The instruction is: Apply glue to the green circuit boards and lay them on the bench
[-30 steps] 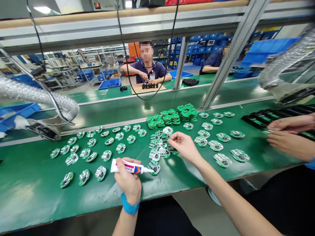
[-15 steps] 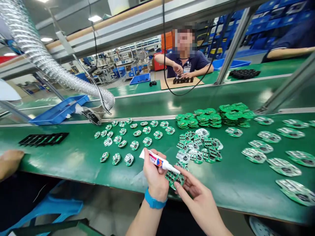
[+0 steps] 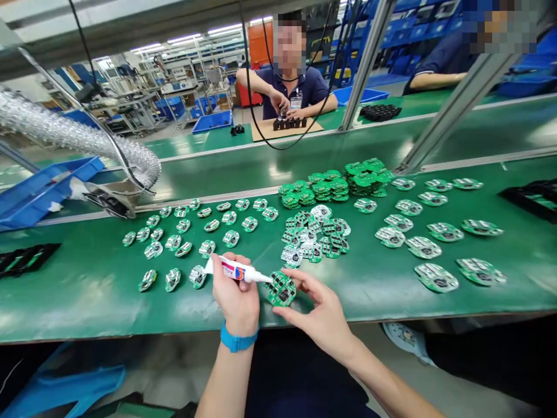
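Note:
My left hand (image 3: pixel 235 296) is wrapped round a small white glue tube (image 3: pixel 237 270) with a red and blue label. The tube's nozzle touches the left edge of a round green circuit board (image 3: pixel 281 288). My right hand (image 3: pixel 321 308) pinches that board from the right and below, just above the green table's front edge (image 3: pixel 391 302). A loose heap of similar round boards (image 3: pixel 314 235) lies just behind the held one. A blue band (image 3: pixel 237 341) sits on my left wrist.
Rows of single boards (image 3: pixel 195 232) lie to the left and larger ones (image 3: pixel 429 232) to the right. Stacked green boards (image 3: pixel 335 183) sit further back. A silver duct hose (image 3: pixel 78 139), blue trays (image 3: pixel 39 188) and black trays (image 3: pixel 24 258) flank the table. People work at the bench opposite.
My right hand left the heap with a board and brought it to the tube's nozzle near the table's front edge. The view swung left and then back; the neighbour's hands have gone from sight.

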Tool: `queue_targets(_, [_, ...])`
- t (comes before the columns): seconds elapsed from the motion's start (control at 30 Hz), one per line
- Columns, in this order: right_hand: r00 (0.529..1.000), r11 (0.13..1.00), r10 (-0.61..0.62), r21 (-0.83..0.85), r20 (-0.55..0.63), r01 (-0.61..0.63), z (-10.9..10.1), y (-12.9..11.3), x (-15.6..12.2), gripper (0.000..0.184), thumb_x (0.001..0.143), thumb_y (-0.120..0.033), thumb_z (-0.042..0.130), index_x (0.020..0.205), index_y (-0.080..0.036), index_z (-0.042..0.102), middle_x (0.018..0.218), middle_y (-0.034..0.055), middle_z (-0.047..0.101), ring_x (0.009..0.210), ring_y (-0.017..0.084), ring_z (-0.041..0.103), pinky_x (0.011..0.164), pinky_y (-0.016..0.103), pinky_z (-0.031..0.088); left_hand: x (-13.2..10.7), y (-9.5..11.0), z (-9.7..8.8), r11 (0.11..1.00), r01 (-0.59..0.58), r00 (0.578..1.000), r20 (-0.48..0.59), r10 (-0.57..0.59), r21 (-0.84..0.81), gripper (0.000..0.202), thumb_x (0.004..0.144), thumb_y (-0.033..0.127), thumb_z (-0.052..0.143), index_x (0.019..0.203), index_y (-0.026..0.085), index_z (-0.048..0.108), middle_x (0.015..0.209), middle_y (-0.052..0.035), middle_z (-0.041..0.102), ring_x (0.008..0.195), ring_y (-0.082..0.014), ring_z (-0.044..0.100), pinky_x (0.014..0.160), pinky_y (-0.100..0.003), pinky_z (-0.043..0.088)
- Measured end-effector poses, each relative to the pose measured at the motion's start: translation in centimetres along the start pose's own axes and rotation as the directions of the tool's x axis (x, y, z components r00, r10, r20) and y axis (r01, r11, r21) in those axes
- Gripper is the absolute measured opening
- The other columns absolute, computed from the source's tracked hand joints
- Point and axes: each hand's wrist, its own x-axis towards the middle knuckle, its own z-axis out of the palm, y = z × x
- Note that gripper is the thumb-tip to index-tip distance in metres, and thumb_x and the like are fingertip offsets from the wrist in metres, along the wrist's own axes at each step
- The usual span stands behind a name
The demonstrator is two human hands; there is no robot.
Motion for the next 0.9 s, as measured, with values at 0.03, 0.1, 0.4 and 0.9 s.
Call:
queue_targets(0.03, [0.998,0.996,-0.057,-0.067,-0.020,0.056,-0.4,0.0,0.1,0.055,0.075,-0.037,0.093,0.124,-0.024,0.075,0.099,0.0039,0.078,0.083,0.022,0.072,0.079,0.036,0.064,-0.2,0.1,0.0,0.998,-0.052,0.998,-0.029,0.053,0.034,0.047,0.095,0.060,0.067,0.075,0.020,0.053,0.054,0.0053,0.055,0.031,-0.0027,0.029,0.036,-0.018,0.024])
queue_targets(0.1, [0.986,0.971,-0.166,-0.175,-0.023,0.160,-1.1,0.0,0.4,0.053,0.079,-0.036,0.092,0.126,-0.024,0.072,0.106,0.0053,0.078,0.087,0.023,0.073,0.081,0.037,0.064,-0.9,0.2,0.2,0.967,-0.205,0.972,-0.086,0.220,0.152,0.051,0.095,0.066,0.062,0.073,0.020,0.055,0.053,0.0027,0.060,0.030,-0.0045,0.032,0.034,-0.019,0.024])
queue_targets(0.4, [0.882,0.774,-0.469,-0.463,0.038,0.432,-2.1,-1.1,0.8,0.046,0.092,-0.031,0.081,0.133,-0.023,0.062,0.113,0.0104,0.070,0.102,0.028,0.069,0.086,0.044,0.060,-2.8,-0.5,0.5,0.675,-0.663,0.734,0.105,0.671,0.324,0.057,0.099,0.064,0.062,0.064,0.019,0.062,0.051,-0.0011,0.064,0.039,-0.0183,0.062,0.040,-0.027,0.047])
queue_targets(0.9, [0.797,0.627,-0.599,-0.573,0.077,0.527,-2.8,-2.9,0.9,0.043,0.097,-0.024,0.074,0.137,-0.022,0.060,0.101,0.0079,0.073,0.092,0.026,0.070,0.088,0.048,0.054,-3.5,-1.6,0.0,0.480,-0.779,0.589,0.207,0.782,0.402,0.056,0.099,0.067,0.060,0.063,0.023,0.062,0.052,-0.0007,0.064,0.047,-0.0203,0.066,0.049,-0.031,0.052])
